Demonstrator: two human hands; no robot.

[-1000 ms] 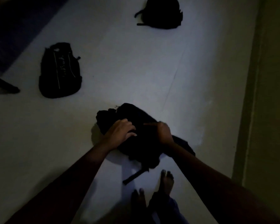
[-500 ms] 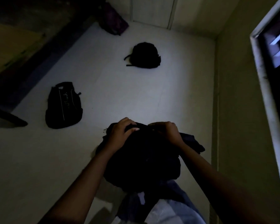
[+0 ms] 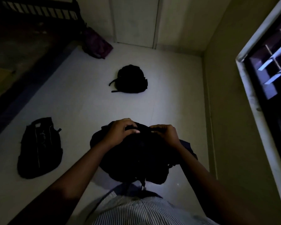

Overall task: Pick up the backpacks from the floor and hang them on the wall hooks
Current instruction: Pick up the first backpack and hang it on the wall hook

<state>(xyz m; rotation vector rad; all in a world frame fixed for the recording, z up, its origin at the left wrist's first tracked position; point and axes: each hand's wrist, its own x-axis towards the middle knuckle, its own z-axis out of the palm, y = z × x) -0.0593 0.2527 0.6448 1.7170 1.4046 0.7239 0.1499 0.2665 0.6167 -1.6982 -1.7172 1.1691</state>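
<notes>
A black backpack hangs in front of my body, lifted off the pale floor. My left hand grips its top on the left, fingers curled over the fabric. My right hand pinches the top edge on the right. Another black backpack lies on the floor further ahead, with a strap sticking out to its left. A third black backpack with thin light lines lies flat at the left. A purple backpack leans near the far wall. No wall hooks are in view.
The room is dim. A dark bed frame and bedding fill the far left. A greenish wall runs along the right, with a window frame in it. Closed pale doors stand at the far end.
Both hands have lifted the near backpack off the floor up toward my body. My view has risen from the floor, so the far wall, bed and window now show.
</notes>
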